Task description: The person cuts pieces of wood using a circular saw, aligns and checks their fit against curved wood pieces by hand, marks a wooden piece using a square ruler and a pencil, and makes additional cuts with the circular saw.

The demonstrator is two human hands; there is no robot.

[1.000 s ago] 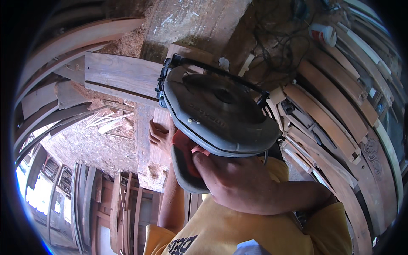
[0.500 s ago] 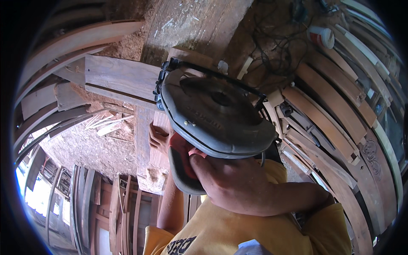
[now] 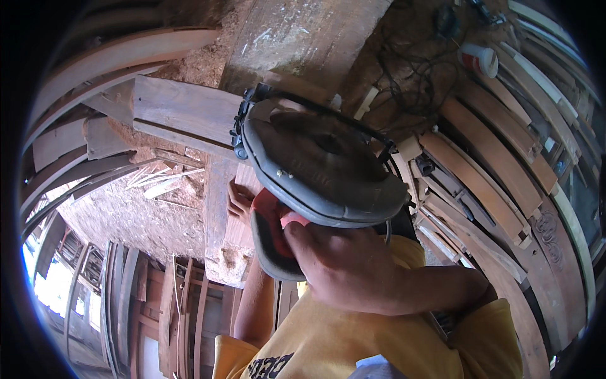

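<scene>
Mid-frame, the right hand [image 3: 344,265] grips the saw [image 3: 315,167] over the plank [image 3: 224,208], which the left hand [image 3: 238,203] steadies. The cut seems under way; next, a steady push along the plank.

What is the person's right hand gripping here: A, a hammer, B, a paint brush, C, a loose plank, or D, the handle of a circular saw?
D: the right hand is wrapped around the red and grey handle of the circular saw, whose round grey guard sits just above it, while the left hand rests on the wooden board beside it.
</scene>
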